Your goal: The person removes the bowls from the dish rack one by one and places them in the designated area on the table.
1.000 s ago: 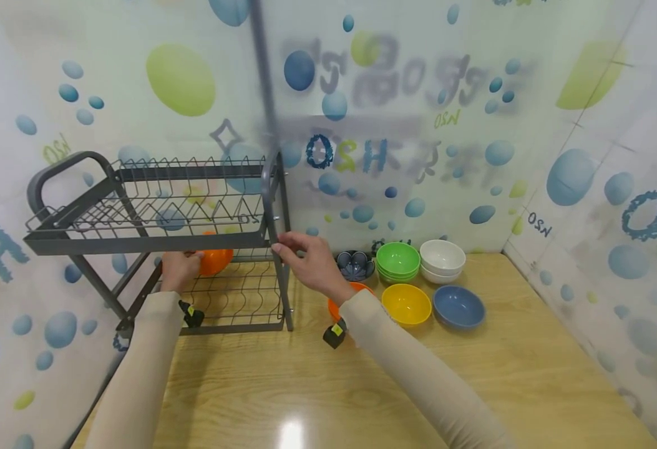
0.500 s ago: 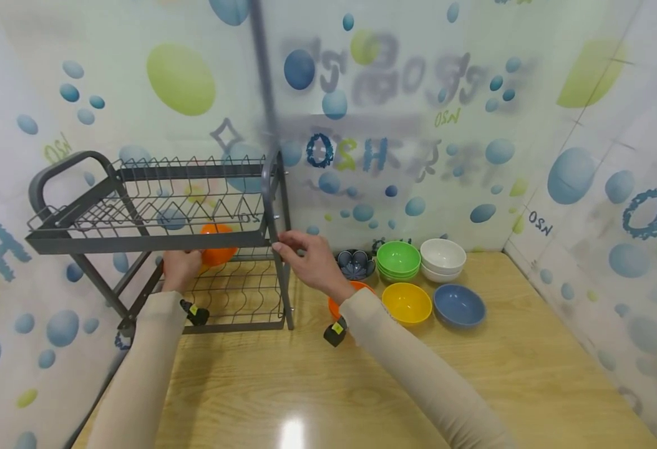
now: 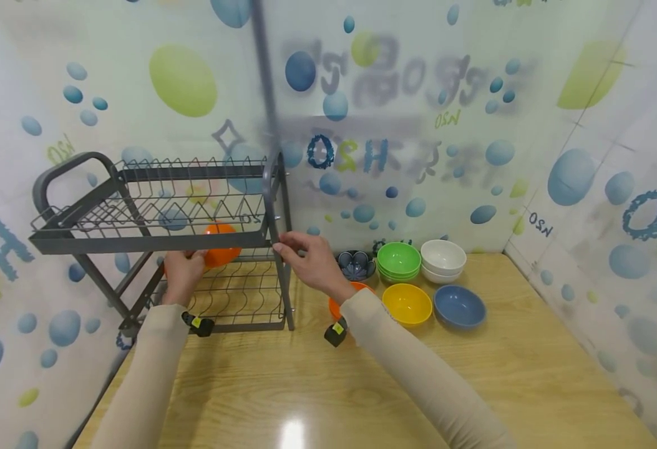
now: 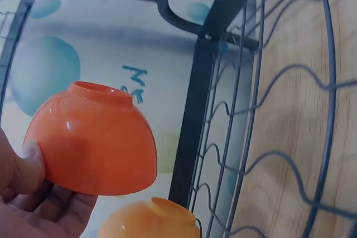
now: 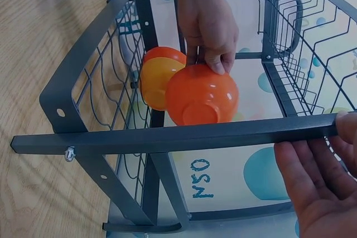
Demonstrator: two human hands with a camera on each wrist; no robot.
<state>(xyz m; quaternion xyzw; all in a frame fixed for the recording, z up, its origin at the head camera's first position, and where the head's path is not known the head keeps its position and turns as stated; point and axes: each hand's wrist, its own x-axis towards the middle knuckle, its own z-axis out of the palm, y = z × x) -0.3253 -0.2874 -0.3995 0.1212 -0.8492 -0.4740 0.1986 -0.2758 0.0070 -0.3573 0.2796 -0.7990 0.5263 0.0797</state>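
Between the two tiers of a grey dish rack (image 3: 154,244), my left hand (image 3: 183,274) pinches an orange bowl (image 3: 221,257) by its rim. The bowl is tipped, and the left wrist view shows its foot ring upward, apart from the lower wires. A yellow bowl (image 5: 156,85) and another orange bowl (image 5: 164,54) stand in the lower tier beside it, partly hidden. My right hand (image 3: 314,262) holds the rack's right front post, thumb on one side and fingers on the other in the right wrist view.
Right of the rack stand a dark patterned bowl (image 3: 355,265), stacked green bowls (image 3: 398,259), white bowls (image 3: 443,257), a yellow bowl (image 3: 407,305) and a blue bowl (image 3: 459,307). An orange bowl (image 3: 336,308) is partly behind my right forearm. A patterned curtain (image 3: 390,93) backs the table.
The orange bowl has risen toward the upper tier and shifted slightly right with my left hand. My right hand stays at the post.
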